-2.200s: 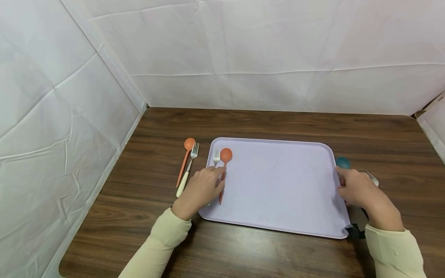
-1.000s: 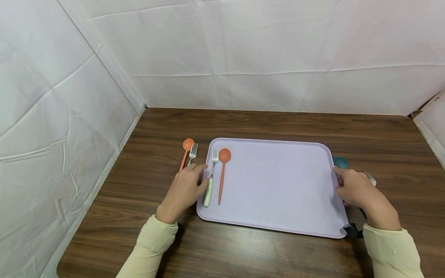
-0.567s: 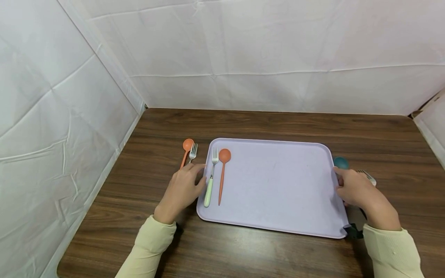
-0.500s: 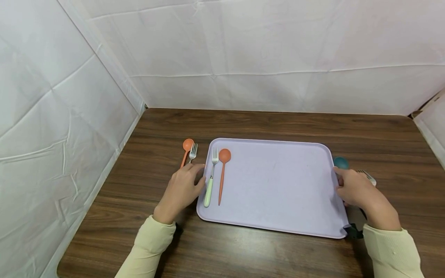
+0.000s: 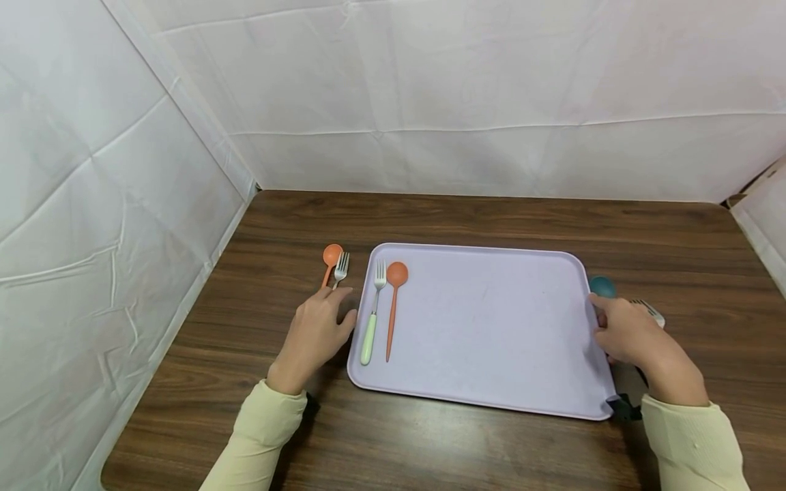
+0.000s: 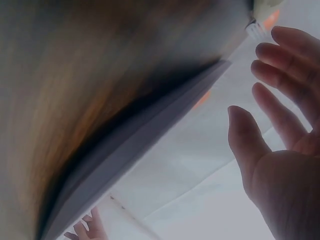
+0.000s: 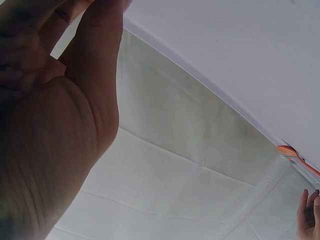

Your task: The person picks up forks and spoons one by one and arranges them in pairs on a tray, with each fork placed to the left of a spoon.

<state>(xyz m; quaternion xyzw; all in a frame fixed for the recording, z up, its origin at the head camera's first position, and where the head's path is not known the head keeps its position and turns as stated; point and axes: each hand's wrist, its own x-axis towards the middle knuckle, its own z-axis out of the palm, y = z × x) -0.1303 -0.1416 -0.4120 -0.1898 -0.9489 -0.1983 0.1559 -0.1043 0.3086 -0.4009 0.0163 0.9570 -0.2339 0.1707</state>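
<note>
My left hand (image 5: 313, 337) hovers with spread, relaxed fingers just outside the left rim of a lilac tray (image 5: 491, 327), over the lower part of an orange spoon (image 5: 332, 256) and a fork (image 5: 341, 266); their handles are hidden. In the left wrist view its thumb and fingers stand apart with nothing between them. On the tray's left side lie a green-handled fork (image 5: 371, 327) and another orange spoon (image 5: 397, 274), side by side. My right hand (image 5: 629, 334) holds the tray's right rim, fingers bent at the edge.
Beyond the right rim, a teal spoon (image 5: 602, 286) and a fork (image 5: 651, 312) lie partly under my right hand. A black piece (image 5: 623, 408) shows by the tray's front right corner. White sheeting (image 5: 460, 102) walls off the back and left of the wooden table (image 5: 430, 450).
My left hand has drawn back leftward from the fork and orange spoon on the tray to outside its left rim, uncovering both. The right hand stays at the right rim.
</note>
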